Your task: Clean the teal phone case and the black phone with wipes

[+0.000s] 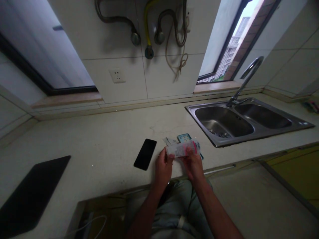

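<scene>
Packet [181,150]: one, fingers of left hand [163,166] and right hand [193,164] gripping opposite ends, probably for steadiness. Phone [145,154]: flat on tabletop [109,139] near left hand, presumably for reach.

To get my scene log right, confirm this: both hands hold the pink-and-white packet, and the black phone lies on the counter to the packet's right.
One side is wrong: the head view shows the black phone on the counter to the packet's left. The left hand and right hand do both hold the packet.
</scene>
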`<state>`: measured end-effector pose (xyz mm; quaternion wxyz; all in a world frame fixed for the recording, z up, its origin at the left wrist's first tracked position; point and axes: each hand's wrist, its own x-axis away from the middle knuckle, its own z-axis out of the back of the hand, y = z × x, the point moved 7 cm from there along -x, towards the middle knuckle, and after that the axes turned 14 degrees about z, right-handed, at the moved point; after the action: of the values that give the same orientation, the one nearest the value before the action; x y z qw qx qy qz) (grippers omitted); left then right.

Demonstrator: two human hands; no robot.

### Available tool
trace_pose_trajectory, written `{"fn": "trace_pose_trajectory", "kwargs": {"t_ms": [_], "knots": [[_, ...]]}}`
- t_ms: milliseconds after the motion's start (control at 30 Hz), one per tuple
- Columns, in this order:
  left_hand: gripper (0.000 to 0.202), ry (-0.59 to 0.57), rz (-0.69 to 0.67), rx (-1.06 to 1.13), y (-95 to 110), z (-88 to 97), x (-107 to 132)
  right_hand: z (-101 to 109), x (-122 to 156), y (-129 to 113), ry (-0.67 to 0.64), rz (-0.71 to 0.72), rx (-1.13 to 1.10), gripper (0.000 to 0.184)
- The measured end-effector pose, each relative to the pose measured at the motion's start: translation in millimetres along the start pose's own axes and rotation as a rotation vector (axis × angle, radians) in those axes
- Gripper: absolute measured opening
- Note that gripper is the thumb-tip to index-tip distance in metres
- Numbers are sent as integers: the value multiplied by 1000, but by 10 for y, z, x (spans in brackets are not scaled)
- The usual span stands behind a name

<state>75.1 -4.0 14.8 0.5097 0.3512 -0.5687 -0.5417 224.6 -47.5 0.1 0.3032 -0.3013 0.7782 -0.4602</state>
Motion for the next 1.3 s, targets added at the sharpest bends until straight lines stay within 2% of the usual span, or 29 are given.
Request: {"fn": "trace_pose_trajectory", "kwargs": {"t_ms": [167,300,500,700,867,1033,1167,1300], "knots": [[70,60,34,131,-116,-2,-35,79,-17,36,-68,32,203,39],[71,137,92,255,-251,26,-85,108,-56,-58,-78,16,315,41],[65,179,130,367,-391,-9,-118,68,-132,-169,-139,-34,381,42],[66,221,144,369,-414,9,-91,73,-136,-77,-169,-26,323,34],[65,232,152,398,-382,2,-85,111,-118,6,-119,-22,228,34],[64,262,221,647,-412,-9,-103,88,-82,31,-76,-47,-37,35],[60,187,227,742,-339,-44,-113,100,-90,-34,-26,-39,-194,38],[66,-46,224,722,-173,-111,-164,135,-182,-17,103,-115,-412,29]]}}
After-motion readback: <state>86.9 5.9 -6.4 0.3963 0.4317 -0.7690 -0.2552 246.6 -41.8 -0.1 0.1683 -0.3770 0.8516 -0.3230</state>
